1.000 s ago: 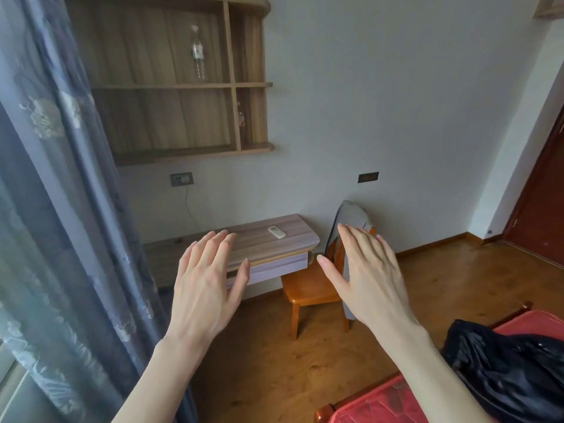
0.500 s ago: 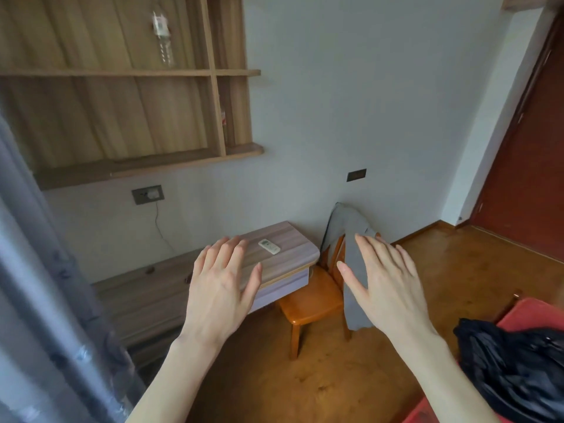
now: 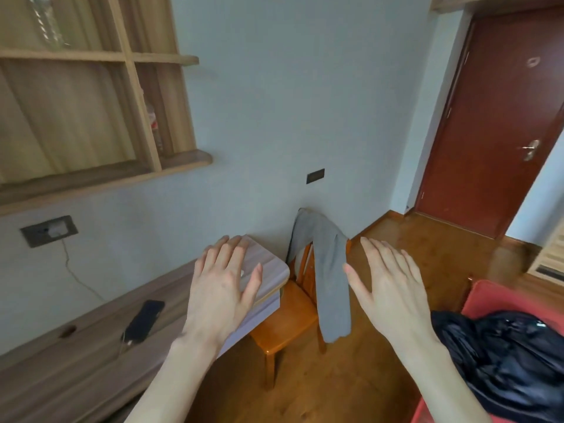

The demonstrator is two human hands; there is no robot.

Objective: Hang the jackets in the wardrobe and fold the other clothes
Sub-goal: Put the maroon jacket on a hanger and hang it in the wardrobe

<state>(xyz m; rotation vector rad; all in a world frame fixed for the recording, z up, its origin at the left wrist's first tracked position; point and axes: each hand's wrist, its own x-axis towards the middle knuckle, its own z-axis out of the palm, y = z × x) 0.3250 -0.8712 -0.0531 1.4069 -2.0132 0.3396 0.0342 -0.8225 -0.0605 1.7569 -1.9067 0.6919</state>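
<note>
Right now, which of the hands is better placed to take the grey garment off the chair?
Probably the right hand: it hovers open beside the grey garment draped over the chair back. The left hand, also open, is over the desk corner, farther away.

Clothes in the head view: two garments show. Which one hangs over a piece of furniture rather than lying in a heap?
The grey garment: it hangs draped over the back of the wooden chair. The black jacket lies crumpled on the red surface.
</note>
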